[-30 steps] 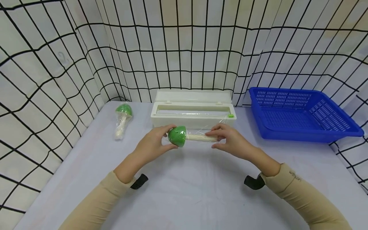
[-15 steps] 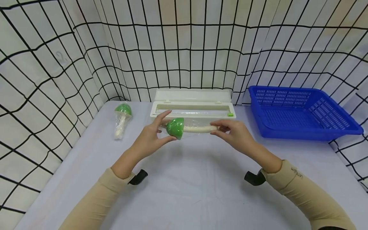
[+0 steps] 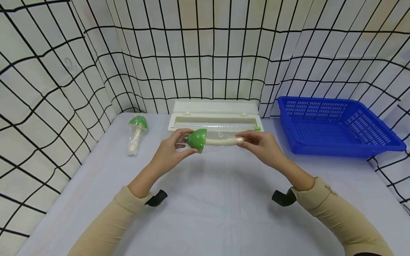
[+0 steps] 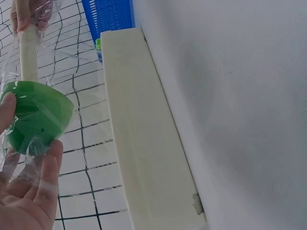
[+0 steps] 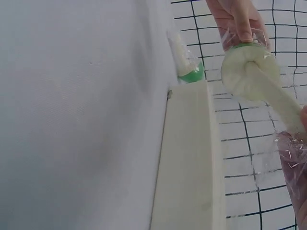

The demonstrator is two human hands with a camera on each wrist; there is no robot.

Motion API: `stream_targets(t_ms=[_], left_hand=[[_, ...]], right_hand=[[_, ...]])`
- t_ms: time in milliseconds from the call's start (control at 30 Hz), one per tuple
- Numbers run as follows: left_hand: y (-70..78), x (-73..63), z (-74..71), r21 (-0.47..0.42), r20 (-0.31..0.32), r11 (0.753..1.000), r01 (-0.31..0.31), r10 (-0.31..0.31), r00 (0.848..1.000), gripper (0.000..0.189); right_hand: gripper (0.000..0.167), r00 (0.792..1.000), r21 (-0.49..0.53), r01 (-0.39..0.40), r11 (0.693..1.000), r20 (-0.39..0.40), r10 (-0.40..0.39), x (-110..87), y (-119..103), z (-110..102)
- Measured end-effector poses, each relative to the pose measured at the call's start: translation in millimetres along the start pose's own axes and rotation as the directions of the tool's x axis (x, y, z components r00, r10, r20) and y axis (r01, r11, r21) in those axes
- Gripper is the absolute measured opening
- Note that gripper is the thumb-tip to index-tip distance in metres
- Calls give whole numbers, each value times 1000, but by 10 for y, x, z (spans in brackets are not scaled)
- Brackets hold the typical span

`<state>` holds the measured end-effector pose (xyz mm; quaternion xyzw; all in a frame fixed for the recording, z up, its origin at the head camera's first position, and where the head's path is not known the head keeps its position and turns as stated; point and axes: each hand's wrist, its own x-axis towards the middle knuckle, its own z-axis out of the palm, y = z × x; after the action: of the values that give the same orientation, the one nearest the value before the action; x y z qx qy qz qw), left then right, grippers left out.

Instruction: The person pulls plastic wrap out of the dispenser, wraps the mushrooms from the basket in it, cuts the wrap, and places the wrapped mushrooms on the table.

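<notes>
A toy mushroom (image 3: 197, 140) with a green cap and a pale stem lies sideways between my hands, above the table. Clear plastic film covers it and bunches past the cap. My left hand (image 3: 163, 154) holds the cap, thumb below and fingers around the far side. At the other end, my right hand (image 3: 265, 147) pinches the stem's tip and the film there. In the left wrist view the film shows loose around the green cap (image 4: 41, 115). The right wrist view shows the cap's pale underside (image 5: 236, 79). Just behind the hands stands a white cling film dispenser (image 3: 215, 106), lid raised.
A second film-wrapped toy mushroom (image 3: 137, 129) lies at the table's left. The blue plastic basket (image 3: 336, 151) stands at the back right. Black wire mesh (image 3: 213, 57) encloses the back and sides of the white-covered table (image 3: 217, 213).
Both hands have lifted the mushroom slightly toward the dispenser. The left fingers opened out half a second ago and now close around the cap end again. My right hand keeps hold of the stem end.
</notes>
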<state>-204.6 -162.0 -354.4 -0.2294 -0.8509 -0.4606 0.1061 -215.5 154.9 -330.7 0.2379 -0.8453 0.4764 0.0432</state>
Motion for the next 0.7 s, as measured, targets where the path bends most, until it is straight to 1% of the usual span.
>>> stream_targets(t_ms=[100, 167, 233, 267, 367, 433, 500, 567, 700], left_hand=[[-11, 6, 0, -50, -26, 998, 29, -31, 999, 65], [-10, 11, 2, -46, -54, 999, 27, -30, 998, 68], [-4, 16, 10, 3, -90, 1000, -2, 2, 996, 66], [-1, 16, 17, 47, -115, 999, -19, 24, 993, 63], [16, 9, 40, 177, -187, 981, -80, 113, 976, 51], [31, 1, 51, 219, -209, 969, -117, 164, 964, 43], [41, -4, 61, 238, -206, 961, -138, 189, 960, 41], [51, -10, 68, 259, -187, 957, -130, 182, 966, 42], [77, -25, 74, 345, -158, 938, -43, 103, 982, 49]], right_hand=[[24, 999, 42, -46, 998, 21, 45, 1, 32, -5], [24, 998, 62, -61, 996, 30, 60, -5, 34, -4], [24, 997, 78, -70, 995, 34, 67, -7, 40, -1], [24, 997, 83, -72, 994, 34, 69, -9, 37, 0], [25, 996, 94, -84, 992, 33, 81, -9, 41, 1], [25, 996, 98, -88, 991, 33, 85, -9, 44, 0], [26, 996, 103, -91, 991, 31, 88, -10, 47, -4], [26, 996, 110, -90, 990, 28, 87, -13, 49, -7], [26, 996, 134, -88, 987, 24, 85, -17, 59, -9]])
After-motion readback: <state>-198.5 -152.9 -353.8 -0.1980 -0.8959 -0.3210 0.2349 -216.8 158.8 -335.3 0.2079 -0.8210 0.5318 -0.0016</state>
